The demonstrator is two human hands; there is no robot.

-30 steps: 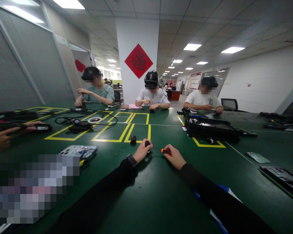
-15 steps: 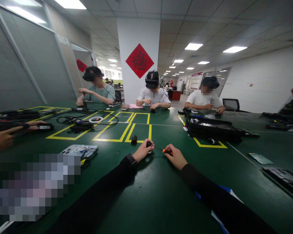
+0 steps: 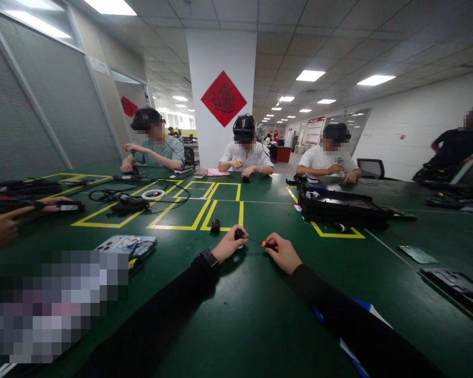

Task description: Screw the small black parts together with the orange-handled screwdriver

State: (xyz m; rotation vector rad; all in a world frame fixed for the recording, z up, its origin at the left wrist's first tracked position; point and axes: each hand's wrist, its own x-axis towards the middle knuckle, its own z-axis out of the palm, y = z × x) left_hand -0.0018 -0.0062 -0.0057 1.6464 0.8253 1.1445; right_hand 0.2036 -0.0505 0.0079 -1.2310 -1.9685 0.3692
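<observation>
My left hand (image 3: 228,244) is closed round a small dark part (image 3: 238,234) with a pale underside, held just over the green table. A screwdriver (image 3: 269,245) with an orange and black handle lies in my right hand (image 3: 286,254), its fingers pinched on the grip. The thin shaft points left, and its tip reaches the dark part; whether it sits in a screw is too small to see. Just beyond my left hand, a small black cylindrical piece (image 3: 215,226) stands by the yellow tape.
A large black tray-like housing (image 3: 345,207) occupies the right. Cables and a white ring (image 3: 153,194) lie left, near a phone-patterned pouch (image 3: 128,244). Blue-and-white packaging (image 3: 357,352) is by my right forearm. Several people sit opposite; another person's hand (image 3: 2,227) reaches in at left.
My view has turned slightly right, bringing a standing person at the far right further into sight. Both hands keep the same hold on the dark part and the screwdriver.
</observation>
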